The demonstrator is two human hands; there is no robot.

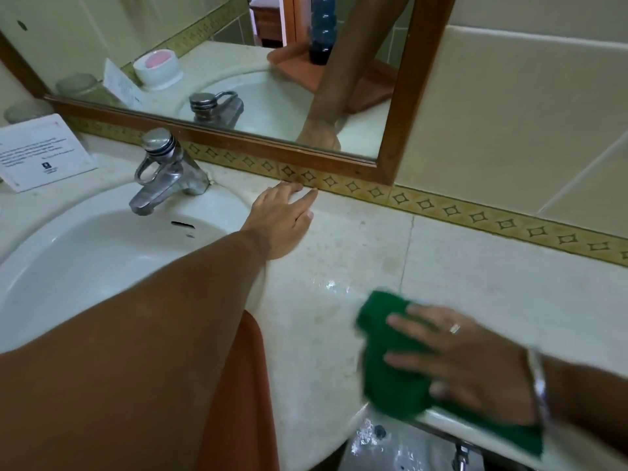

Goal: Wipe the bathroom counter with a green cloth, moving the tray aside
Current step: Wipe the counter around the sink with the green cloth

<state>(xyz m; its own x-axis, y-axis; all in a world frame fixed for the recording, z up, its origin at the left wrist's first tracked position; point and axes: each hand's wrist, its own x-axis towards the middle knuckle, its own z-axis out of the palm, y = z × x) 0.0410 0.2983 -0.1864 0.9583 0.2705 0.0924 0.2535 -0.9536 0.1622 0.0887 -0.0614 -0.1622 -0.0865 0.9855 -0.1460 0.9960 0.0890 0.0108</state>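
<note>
My right hand (475, 362) presses flat on the green cloth (390, 379) at the front edge of the pale stone counter (475, 266); part of the cloth hangs over the edge. My left hand (282, 219) rests open on the counter at the back, fingertips touching the patterned tile border, holding nothing. The orange-brown tray (234, 402) shows at the near edge beside the sink, mostly hidden under my left forearm. The mirror reflects the tray with a dark blue bottle on it.
A white sink (85, 253) with a chrome faucet (163, 171) fills the left. A printed card (40, 154) stands at far left. A wood-framed mirror (238, 62) hangs above. A wet patch (334, 287) glistens mid-counter. Clear plastic (390, 447) lies below the counter edge.
</note>
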